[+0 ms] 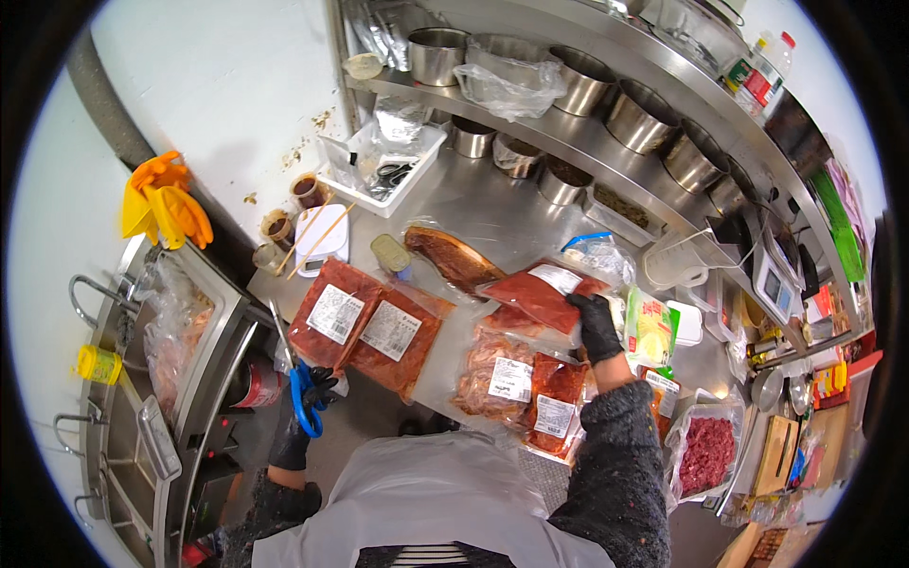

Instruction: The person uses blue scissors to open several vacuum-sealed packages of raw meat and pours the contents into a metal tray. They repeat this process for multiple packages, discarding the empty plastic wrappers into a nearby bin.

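Observation:
My left hand [295, 426], in a black glove, holds a pair of blue-handled scissors [307, 401], blades pointing up and away from me. It is close to the near corner of a labelled bag of red marinated meat [323, 305], which lies beside another such bag [408, 341]. My right hand [598, 326], also black-gloved, grips the right end of a flat sealed bag of dark red meat [540, 287]. That bag overlaps another meat pack [522, 323]. Nearer to me are a labelled bag of pale sliced meat [490, 380] and a smaller red-sauced pack [557, 405].
A slab of cured meat [454, 259] lies behind the bags. Left of it are a tin [390, 252] and a white scale [330, 238] with chopsticks across it. Steel pots [639, 117] line the shelf. Minced meat [706, 454] sits at right; a sink [131, 483] stands left.

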`<state>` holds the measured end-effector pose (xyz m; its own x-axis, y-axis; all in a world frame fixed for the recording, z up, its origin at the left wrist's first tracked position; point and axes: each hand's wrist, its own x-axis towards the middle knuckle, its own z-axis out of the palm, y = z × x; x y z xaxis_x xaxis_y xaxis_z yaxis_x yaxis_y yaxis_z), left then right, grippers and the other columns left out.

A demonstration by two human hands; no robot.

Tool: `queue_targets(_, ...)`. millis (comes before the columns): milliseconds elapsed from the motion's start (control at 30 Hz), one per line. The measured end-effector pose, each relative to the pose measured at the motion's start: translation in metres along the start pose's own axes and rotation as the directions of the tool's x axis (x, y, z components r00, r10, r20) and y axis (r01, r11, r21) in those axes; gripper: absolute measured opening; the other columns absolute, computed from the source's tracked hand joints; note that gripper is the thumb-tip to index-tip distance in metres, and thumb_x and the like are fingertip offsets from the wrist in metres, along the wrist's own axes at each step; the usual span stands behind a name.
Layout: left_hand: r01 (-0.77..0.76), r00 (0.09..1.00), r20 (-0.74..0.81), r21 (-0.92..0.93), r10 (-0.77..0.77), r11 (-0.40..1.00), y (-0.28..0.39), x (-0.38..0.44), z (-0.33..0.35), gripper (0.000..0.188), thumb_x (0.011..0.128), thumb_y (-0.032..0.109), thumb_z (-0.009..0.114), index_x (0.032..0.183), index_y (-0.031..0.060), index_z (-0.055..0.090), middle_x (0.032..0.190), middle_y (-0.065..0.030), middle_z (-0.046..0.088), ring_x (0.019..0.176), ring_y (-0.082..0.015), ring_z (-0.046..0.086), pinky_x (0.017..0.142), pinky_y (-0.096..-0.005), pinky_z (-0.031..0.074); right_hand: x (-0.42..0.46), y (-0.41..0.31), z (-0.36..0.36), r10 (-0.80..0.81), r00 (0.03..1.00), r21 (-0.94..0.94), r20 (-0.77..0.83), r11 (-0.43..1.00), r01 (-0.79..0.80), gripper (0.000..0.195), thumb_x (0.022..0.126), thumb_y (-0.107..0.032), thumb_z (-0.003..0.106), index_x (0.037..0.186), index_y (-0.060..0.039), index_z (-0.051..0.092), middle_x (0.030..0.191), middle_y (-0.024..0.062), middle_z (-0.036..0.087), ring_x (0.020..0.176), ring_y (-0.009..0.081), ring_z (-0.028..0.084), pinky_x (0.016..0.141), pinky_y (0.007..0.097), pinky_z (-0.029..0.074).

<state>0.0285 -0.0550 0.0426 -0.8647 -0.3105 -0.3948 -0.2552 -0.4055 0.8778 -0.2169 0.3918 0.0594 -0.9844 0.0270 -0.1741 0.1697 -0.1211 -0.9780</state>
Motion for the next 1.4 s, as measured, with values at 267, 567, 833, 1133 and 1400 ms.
queue_targets(267,-0.079,0.994,-0.071,0.039,0.082,0.996,-0.006,0.009,-0.038,0.041,0.085,0.028,0.046,0.114,-0.0006,0.041,0.102,-0.0111,0.055,0.087,-0.0215,0.055,0.061,-0.0272,0.045,-0.115,0.0,-0.015,-0.039,0.988,-0.177,-0.15,0.984,0.012,0.015,0.071,-0.008,0.056,0.08,0.0023,0.061,0.075,0.0052,0.059,0.071,0.0147,0.055,0.066,0.027,0.043)
queue_targets(567,-0.077,0.996,-0.042,0.012,0.078,0.997,-0.012,0.025,-0.058,0.047,0.075,0.02,0.06,0.114,0.0028,0.042,0.103,-0.0098,0.054,0.088,-0.0202,0.055,0.062,-0.0279,0.044,-0.197,0.085,-0.032,0.223,0.923,0.104,-0.313,0.974,-0.2,0.02,0.069,-0.003,0.061,0.088,0.0024,0.057,0.082,0.0053,0.059,0.07,0.0154,0.056,0.066,0.0264,0.045)
queue_targets(833,-0.16,0.969,-0.173,0.11,0.178,0.981,-0.01,0.06,-0.1,0.03,0.079,0.016,0.057,0.106,0.0035,0.05,0.094,-0.0067,0.055,0.075,-0.0144,0.053,0.064,-0.0242,0.044,-0.215,0.054,-0.017,-0.523,0.808,-0.908,-0.272,0.418,-0.035,0.058,0.067,-0.008,0.064,0.118,0.0023,0.038,0.116,0.0173,0.044,0.108,0.0275,0.043,0.093,0.0337,0.032)
queue_targets(1133,-0.149,0.985,0.068,0.798,0.159,0.583,0.059,0.129,-0.071,0.026,0.077,0.019,0.06,0.092,-0.0022,0.054,0.082,-0.0077,0.058,0.078,-0.0145,0.053,0.065,-0.0284,0.045,-0.18,0.147,0.238,0.15,0.896,-0.458,0.418,0.887,0.066,0.038,0.089,-0.024,0.04,0.119,-0.0014,0.041,0.116,0.0087,0.047,0.107,0.0168,0.042,0.091,0.0284,0.033)
queue_targets(1400,-0.096,0.986,0.166,0.666,-0.022,0.74,-0.009,0.214,-0.139,0.037,0.069,0.02,0.068,0.095,-0.0036,0.055,0.082,-0.0084,0.059,0.074,-0.0161,0.054,0.065,-0.0308,0.045,-0.154,0.203,0.351,0.468,0.791,0.124,0.393,0.826,-0.55,0.062,0.08,-0.045,0.05,0.123,-0.0021,0.036,0.121,0.0074,0.042,0.108,0.0186,0.04,0.091,0.0293,0.03)
